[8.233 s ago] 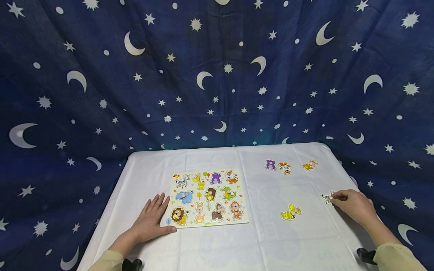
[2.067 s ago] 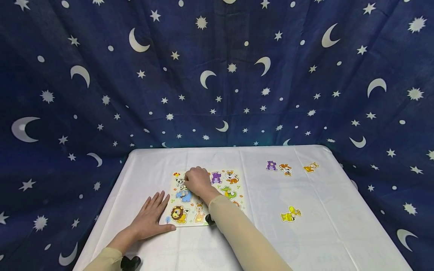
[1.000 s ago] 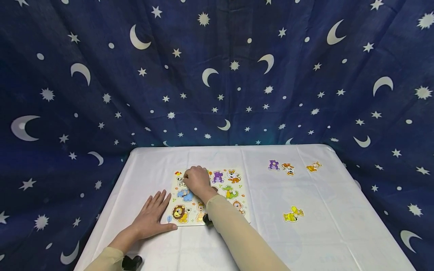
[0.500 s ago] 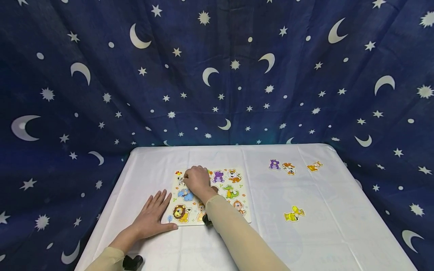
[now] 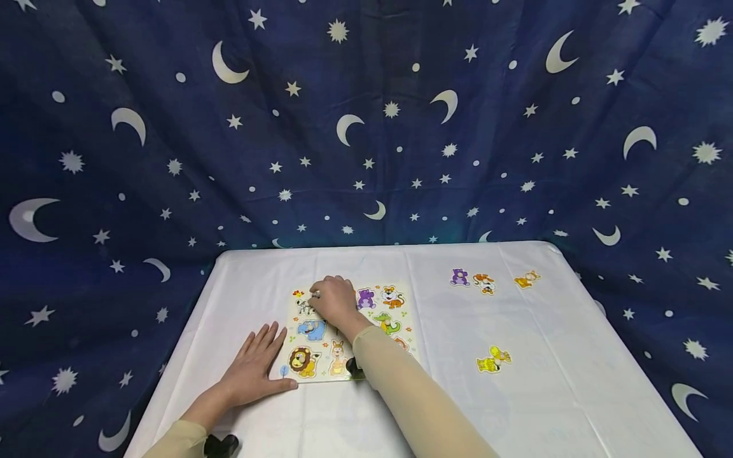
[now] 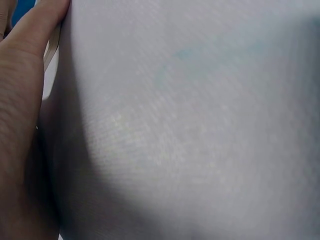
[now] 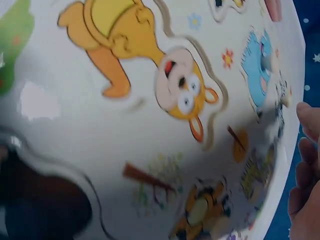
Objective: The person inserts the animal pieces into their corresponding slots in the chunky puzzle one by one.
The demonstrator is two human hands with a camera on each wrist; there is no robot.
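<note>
A wooden animal puzzle board [image 5: 411, 318] lies flat on the white-covered table. My right hand [image 5: 338, 305] is over its upper left part, fingers bent, beside the zebra piece [image 5: 305, 307]. In the right wrist view the zebra [image 7: 281, 112] sits at its spot on the board, its knob showing just off the fingertips [image 7: 306, 112]. The elephant piece [image 5: 312, 329] lies below it. My left hand [image 5: 254, 372] rests flat on the cloth with spread fingers, thumb at the board's lower left corner. The giraffe's spot is hidden behind my right hand.
Loose on the table's right side lie a purple hippo piece [image 5: 459, 277], a tiger piece [image 5: 484, 284], a kangaroo piece [image 5: 527, 279] and a giraffe piece [image 5: 494, 360]. A dark blue curtain [image 5: 366, 127] with moons and stars hangs behind the table.
The right hand has carried the zebra piece from the table's right side to the board's upper left. Just now its fingers have come slightly up off it. The left hand has stayed put.
</note>
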